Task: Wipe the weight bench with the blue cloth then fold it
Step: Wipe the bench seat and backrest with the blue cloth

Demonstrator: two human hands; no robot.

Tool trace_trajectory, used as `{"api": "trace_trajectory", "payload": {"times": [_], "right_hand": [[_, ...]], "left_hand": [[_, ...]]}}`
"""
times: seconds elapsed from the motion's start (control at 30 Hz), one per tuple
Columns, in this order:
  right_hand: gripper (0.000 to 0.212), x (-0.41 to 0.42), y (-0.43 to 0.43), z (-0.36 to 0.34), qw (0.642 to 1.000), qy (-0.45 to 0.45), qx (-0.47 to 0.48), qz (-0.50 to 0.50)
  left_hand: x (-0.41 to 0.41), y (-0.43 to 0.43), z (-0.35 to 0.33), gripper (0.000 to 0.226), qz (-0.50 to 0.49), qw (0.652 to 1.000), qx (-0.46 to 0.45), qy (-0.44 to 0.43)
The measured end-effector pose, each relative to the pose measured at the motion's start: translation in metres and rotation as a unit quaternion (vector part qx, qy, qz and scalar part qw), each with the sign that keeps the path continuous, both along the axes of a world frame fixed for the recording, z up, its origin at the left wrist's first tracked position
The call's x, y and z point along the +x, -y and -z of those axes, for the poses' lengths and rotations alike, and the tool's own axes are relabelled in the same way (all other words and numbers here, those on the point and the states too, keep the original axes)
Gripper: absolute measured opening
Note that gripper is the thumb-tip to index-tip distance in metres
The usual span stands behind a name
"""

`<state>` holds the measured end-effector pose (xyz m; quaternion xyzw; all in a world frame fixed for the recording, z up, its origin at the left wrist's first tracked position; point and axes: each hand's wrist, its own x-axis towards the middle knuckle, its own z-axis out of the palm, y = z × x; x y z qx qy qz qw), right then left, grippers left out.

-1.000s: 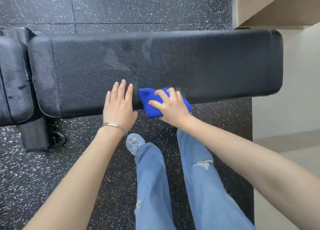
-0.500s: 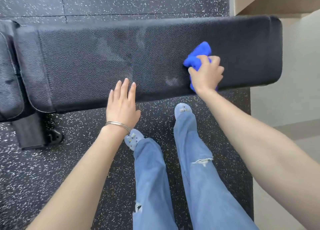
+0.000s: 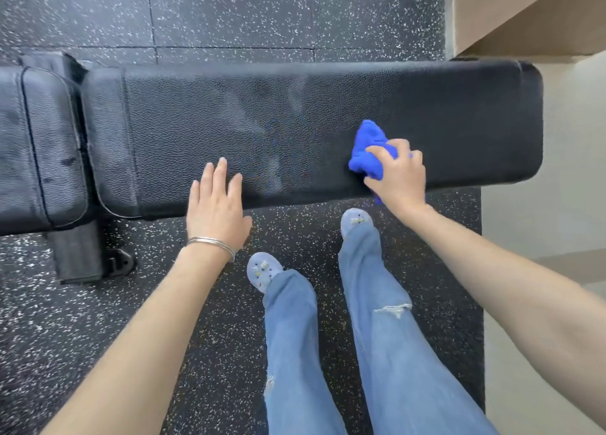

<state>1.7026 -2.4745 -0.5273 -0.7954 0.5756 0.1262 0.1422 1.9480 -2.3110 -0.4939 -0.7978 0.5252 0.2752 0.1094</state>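
Note:
A long black padded weight bench (image 3: 328, 107) runs across the view from left to right. My right hand (image 3: 398, 177) grips a bunched blue cloth (image 3: 369, 151) and presses it on the bench's near edge toward the right end. Part of the cloth hangs below the hand over the bench side. My left hand (image 3: 214, 205) lies flat with straight fingers on the near edge, around the bench's middle, a silver bangle on its wrist. Faint damp streaks show on the pad between the two hands.
A second pad section (image 3: 36, 146) joins the bench at the left, with a black frame foot (image 3: 82, 257) below it. My legs in blue jeans and light clogs (image 3: 262, 270) stand on speckled black rubber floor (image 3: 229, 15). A pale floor strip (image 3: 544, 238) lies right.
My right hand swept the cloth from the bench's middle to the right, up onto the pad, then back toward the near edge. My left hand stayed flat in place.

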Motion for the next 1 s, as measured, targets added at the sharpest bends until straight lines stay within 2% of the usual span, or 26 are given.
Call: {"api": "trace_trajectory", "payload": {"times": [0.07, 0.1, 0.23, 0.33, 0.4, 0.5, 0.6, 0.67, 0.73, 0.87, 0.93, 1.0], "right_hand": [[0.04, -0.013, 0.014, -0.003, 0.987, 0.005, 0.002, 0.16], [0.037, -0.01, 0.017, -0.004, 0.979, 0.01, 0.007, 0.202], [0.036, 0.057, 0.013, 0.0, 0.981, 0.05, 0.001, 0.188], [0.04, 0.135, 0.013, 0.002, 0.985, 0.069, -0.001, 0.158], [0.043, 0.188, 0.008, 0.003, 0.994, 0.081, 0.015, 0.077], [0.046, 0.241, -0.021, 0.006, 0.99, 0.045, -0.002, -0.13], [0.047, 0.228, -0.037, 0.006, 0.933, 0.002, -0.011, -0.359], [0.046, 0.195, -0.027, 0.009, 0.899, -0.009, 0.005, -0.438], [0.046, 0.164, -0.004, 0.005, 0.921, -0.008, 0.01, -0.389], [0.046, 0.136, 0.066, -0.002, 0.994, -0.009, -0.008, -0.104], [0.042, 0.145, 0.09, -0.002, 0.999, 0.01, -0.006, 0.047], [0.039, 0.167, 0.093, 0.004, 0.993, 0.007, -0.013, 0.114]], "left_hand": [[0.005, 0.0, -0.001, 0.075, -0.001, 1.0, -0.002, -0.001], [0.007, 0.0, -0.001, 0.076, -0.006, 1.0, -0.007, -0.003], [0.018, -0.01, -0.001, 0.078, -0.036, 0.999, -0.033, -0.009], [0.028, -0.024, 0.0, 0.081, -0.041, 0.999, -0.02, -0.008], [0.038, -0.035, 0.002, 0.082, -0.046, 0.999, -0.018, -0.003], [0.054, -0.047, 0.002, 0.084, -0.07, 0.997, -0.01, 0.007], [0.065, -0.049, 0.0, 0.085, -0.093, 0.996, -0.004, 0.005], [0.072, -0.048, 0.0, 0.085, -0.104, 0.995, -0.004, 0.007], [0.076, -0.044, 0.0, 0.085, -0.115, 0.993, -0.008, 0.005], [0.079, -0.03, 0.003, 0.087, -0.124, 0.992, -0.007, -0.002], [0.079, -0.021, 0.006, 0.087, -0.144, 0.989, -0.01, -0.01], [0.077, -0.012, 0.008, 0.087, -0.16, 0.987, -0.013, -0.019]]}}
